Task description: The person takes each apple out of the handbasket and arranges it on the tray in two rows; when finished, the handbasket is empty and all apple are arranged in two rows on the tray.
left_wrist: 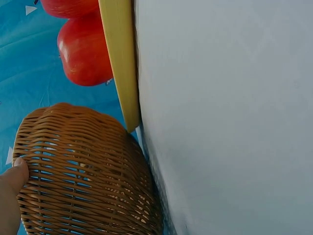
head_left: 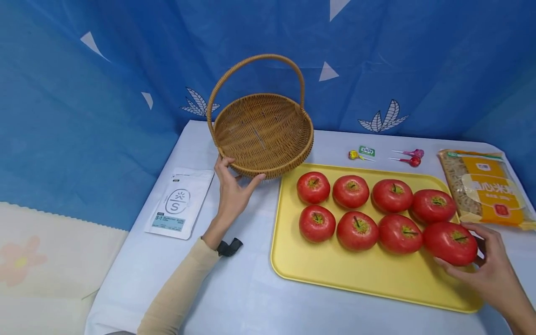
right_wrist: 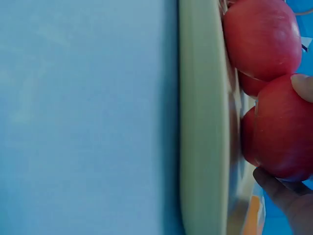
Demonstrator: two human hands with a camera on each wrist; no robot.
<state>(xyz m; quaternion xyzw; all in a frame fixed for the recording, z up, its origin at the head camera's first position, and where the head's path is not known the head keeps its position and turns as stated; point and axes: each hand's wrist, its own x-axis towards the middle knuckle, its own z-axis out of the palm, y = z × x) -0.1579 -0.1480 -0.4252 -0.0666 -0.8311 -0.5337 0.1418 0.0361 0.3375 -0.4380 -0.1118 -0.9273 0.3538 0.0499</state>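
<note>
My left hand [head_left: 232, 195] grips the near left rim of a brown wicker basket [head_left: 261, 130] with a tall arched handle. Nothing lies inside the basket. In the left wrist view, the thumb [left_wrist: 15, 175] presses against the basket's woven side [left_wrist: 88, 166]. At the front right of a yellow tray [head_left: 335, 274], my right hand [head_left: 487, 267] holds a red apple [head_left: 448, 242] between thumb and fingers. The right wrist view shows this apple [right_wrist: 286, 132] close to another apple [right_wrist: 264, 39]. Several more red apples [head_left: 358, 231] stand in two rows on the tray.
Left of the basket lies a white pouch [head_left: 180, 202]. Behind the tray are a yellow lollipop [head_left: 353, 154], a small green packet [head_left: 367, 150] and two red-pink lollipops [head_left: 414, 161]. A yellow-orange food bag [head_left: 487, 186] lies at the right. Blue cloth [head_left: 268, 32] hangs behind the table.
</note>
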